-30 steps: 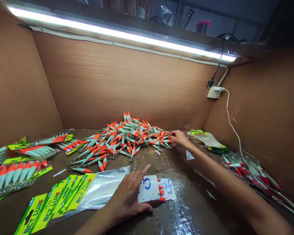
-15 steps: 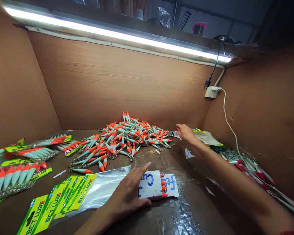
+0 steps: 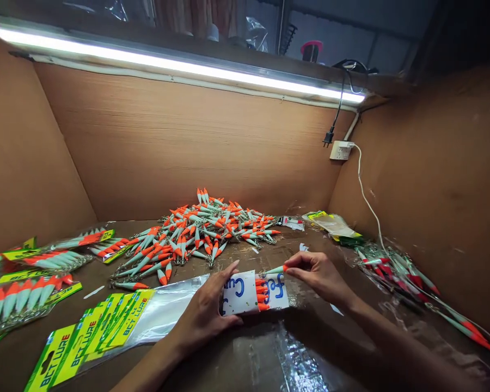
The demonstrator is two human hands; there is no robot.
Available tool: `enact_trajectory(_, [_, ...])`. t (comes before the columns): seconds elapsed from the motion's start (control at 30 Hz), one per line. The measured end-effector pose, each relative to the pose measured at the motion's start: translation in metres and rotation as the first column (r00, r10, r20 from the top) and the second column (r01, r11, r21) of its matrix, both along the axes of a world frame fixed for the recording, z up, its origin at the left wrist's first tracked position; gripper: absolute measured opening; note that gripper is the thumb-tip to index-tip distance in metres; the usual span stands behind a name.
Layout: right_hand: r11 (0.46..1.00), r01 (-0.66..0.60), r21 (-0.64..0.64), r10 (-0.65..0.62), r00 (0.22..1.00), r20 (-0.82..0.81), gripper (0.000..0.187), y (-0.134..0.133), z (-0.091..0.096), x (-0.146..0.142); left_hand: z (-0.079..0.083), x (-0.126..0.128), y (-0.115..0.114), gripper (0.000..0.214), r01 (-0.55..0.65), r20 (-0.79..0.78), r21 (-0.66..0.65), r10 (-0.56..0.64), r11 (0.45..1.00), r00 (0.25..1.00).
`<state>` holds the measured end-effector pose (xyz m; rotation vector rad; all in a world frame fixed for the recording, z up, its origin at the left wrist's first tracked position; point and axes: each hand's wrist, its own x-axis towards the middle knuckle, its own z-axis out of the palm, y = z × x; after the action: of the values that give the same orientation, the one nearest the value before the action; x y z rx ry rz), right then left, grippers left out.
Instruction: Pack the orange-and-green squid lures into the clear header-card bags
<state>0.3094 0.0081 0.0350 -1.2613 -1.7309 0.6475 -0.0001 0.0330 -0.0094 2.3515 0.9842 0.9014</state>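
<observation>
My left hand (image 3: 204,306) grips the left end of a small white cardboard sleeve (image 3: 242,305) with blue handwriting, thumb on the near side and fingers on the far side. Several orange lure tips (image 3: 263,298) stick out of its right end, lying over a card flap. Between thumb and fingertips, my right hand (image 3: 322,276) pinches a fishing lure (image 3: 276,270) by its orange end. The pale body of that lure points left, just above the flap's far edge. Flat clear bags (image 3: 175,305) with yellow-green headers lie left of my left hand.
A large pile of loose orange-and-pale lures (image 3: 196,234) lies behind the sleeve. Packed lure bags (image 3: 16,299) sit at far left. Red-and-pale lures (image 3: 412,277) and more header bags (image 3: 335,224) are on the right. A white cable (image 3: 367,198) hangs down the right wall.
My right hand has come back from the far right of the pile toward the sleeve, with a lure in its fingers. My left hand still holds the sleeve. The view has shifted slightly.
</observation>
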Motion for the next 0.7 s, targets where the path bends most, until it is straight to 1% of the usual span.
enact_trajectory(0.07, [1.000,-0.017,-0.015,0.017,1.000,-0.012,0.022,0.003,-0.010,-0.012,-0.001,0.001,-0.001,0.118,0.009,-0.015,0.004,-0.009,1.000,1.000])
enact_trajectory(0.13, [1.000,-0.001,0.023,0.000,0.999,0.053,0.020,0.007,-0.017,-0.022,-0.002,0.000,-0.001,0.121,0.004,-0.034,0.013,-0.003,1.000,0.999])
enact_trajectory(0.2, [0.995,0.017,0.102,-0.037,0.980,0.198,0.015,0.013,-0.022,-0.030,-0.003,-0.001,0.000,0.121,-0.007,-0.052,0.013,0.008,1.000,0.999])
enact_trajectory(0.27, [0.990,-0.015,0.142,-0.036,0.936,0.350,0.010,0.019,-0.028,-0.032,-0.004,-0.003,0.002,0.119,-0.018,-0.068,-0.001,0.017,1.000,0.998])
enact_trajectory(0.37, [0.993,-0.082,0.085,0.031,0.873,0.487,0.013,0.028,-0.037,-0.028,-0.006,-0.005,0.005,0.116,-0.023,-0.087,-0.029,0.020,0.999,0.996])
enact_trajectory(0.43, [0.994,-0.095,0.058,0.050,0.846,0.531,0.013,0.032,-0.041,-0.025,-0.007,-0.006,0.006,0.114,-0.011,-0.103,-0.045,0.006,0.999,0.995])
enact_trajectory(0.53, [0.989,-0.113,0.099,0.033,0.802,0.596,0.014,0.034,-0.045,-0.027,-0.009,-0.007,0.009,0.110,0.004,-0.132,-0.052,-0.011,0.999,0.991])
enact_trajectory(0.63, [0.973,-0.194,0.128,0.060,0.742,0.668,0.019,0.034,-0.046,-0.036,-0.009,-0.007,0.010,0.100,0.024,-0.155,-0.045,-0.031,0.999,0.987])
enact_trajectory(0.7, [0.964,-0.230,0.134,0.076,0.721,0.689,0.022,0.034,-0.049,-0.042,-0.008,-0.006,0.010,0.095,0.046,-0.160,-0.046,-0.053,0.998,0.986])
